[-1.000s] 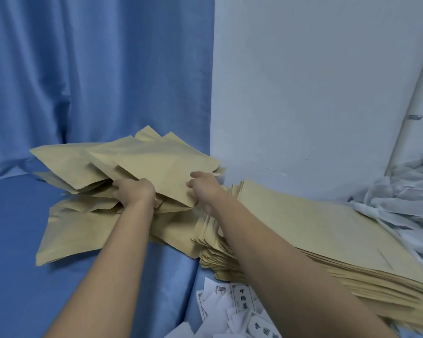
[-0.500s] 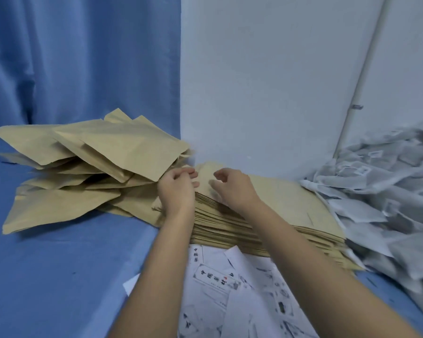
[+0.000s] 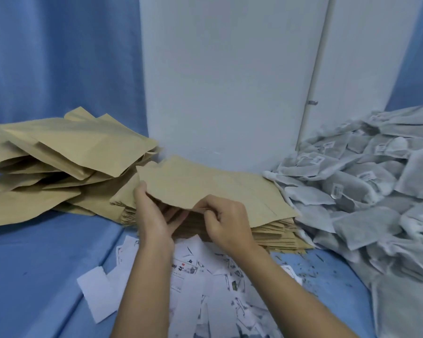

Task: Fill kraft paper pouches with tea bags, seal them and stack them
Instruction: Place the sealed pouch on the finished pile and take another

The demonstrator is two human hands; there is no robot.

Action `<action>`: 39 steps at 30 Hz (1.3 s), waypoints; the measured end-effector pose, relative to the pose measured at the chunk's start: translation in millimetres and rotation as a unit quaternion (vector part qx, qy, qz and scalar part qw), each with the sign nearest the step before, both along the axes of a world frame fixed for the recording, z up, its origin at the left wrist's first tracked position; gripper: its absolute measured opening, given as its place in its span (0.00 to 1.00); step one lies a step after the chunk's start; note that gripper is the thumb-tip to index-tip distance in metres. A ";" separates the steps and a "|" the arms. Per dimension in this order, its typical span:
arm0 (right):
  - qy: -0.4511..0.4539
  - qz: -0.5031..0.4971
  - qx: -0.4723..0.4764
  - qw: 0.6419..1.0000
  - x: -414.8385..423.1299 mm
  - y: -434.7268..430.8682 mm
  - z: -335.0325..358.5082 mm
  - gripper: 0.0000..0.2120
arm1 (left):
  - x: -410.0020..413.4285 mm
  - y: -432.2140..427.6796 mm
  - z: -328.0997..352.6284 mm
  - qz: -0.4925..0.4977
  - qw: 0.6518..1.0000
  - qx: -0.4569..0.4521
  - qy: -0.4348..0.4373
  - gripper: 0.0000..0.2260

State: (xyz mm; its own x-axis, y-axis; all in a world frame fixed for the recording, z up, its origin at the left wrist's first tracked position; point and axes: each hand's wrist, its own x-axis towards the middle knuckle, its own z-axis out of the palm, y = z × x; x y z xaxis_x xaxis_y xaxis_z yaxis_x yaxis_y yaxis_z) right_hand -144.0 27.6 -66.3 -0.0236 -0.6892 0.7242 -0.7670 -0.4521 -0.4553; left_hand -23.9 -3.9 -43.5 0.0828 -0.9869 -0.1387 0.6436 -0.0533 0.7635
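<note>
Two hands hold one kraft paper pouch (image 3: pixel 193 184) just above the flat pouch stack (image 3: pixel 274 230) beyond them, the left hand (image 3: pixel 154 215) gripping its left edge, the right hand (image 3: pixel 226 220) pinching its near edge; bulging pouches (image 3: pixel 71 152) lie left of the hands, tea bags (image 3: pixel 352 191) right, printed slips (image 3: pixel 205 276) beneath the wrists

Two bare arms reach up from the lower edge and converge toward the middle. The left forearm (image 3: pixel 142 289) rises almost straight; the right forearm (image 3: pixel 291 289) comes in on a slant from the lower right. The left hand (image 3: pixel 154 215) is turned palm inward, thumb on top of a kraft pouch (image 3: pixel 205 184) and fingers spread beneath its near edge. The right hand (image 3: pixel 226 220), knuckles up, pinches the same edge with curled fingers. The hands sit close together, nearly touching.
</note>
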 end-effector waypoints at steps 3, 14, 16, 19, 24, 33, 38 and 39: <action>0.080 0.041 -0.035 0.995 2.6 1.0 -4.6 0.19 | 4.5 3.1 9.8 0.017 0.992 -0.013 -0.125 0.08; -0.566 0.224 0.167 0.776 -22.3 18.5 7.5 0.15 | -45.7 17.0 0.5 0.045 0.589 -0.407 -0.697 0.25; -0.661 0.283 0.165 0.675 -29.6 22.1 6.2 0.23 | -55.6 18.1 -8.1 -0.067 0.589 -0.368 -0.717 0.23; -0.721 0.302 0.197 0.592 -36.2 22.5 0.4 0.19 | -60.9 19.7 -17.6 -0.162 0.631 -0.325 -0.685 0.21; -0.744 0.291 0.200 0.567 -40.0 22.6 -5.0 0.14 | -57.0 19.0 -17.4 -0.192 0.713 -0.282 -0.613 0.16; -0.658 0.158 0.180 0.714 -34.6 23.3 -4.1 0.13 | -63.5 38.0 -11.5 -0.036 0.577 -0.341 -0.741 0.10; -0.690 0.191 0.148 0.683 -32.3 27.0 1.4 0.07 | -66.7 39.2 -17.1 0.047 0.582 -0.377 -0.719 0.21; -0.686 0.189 0.147 0.688 -32.5 27.5 3.1 0.07 | -66.6 38.8 -17.4 0.063 0.588 -0.379 -0.711 0.24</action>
State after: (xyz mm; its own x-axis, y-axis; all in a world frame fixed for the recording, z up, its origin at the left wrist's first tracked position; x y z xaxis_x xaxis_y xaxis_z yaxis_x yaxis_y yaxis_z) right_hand -176.5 55.0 -63.2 -0.3251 -0.9453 0.0278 0.6207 -0.2355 -0.7479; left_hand -90.5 34.9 -60.9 -0.3381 -0.6933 0.6364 -0.7133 0.6299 0.3072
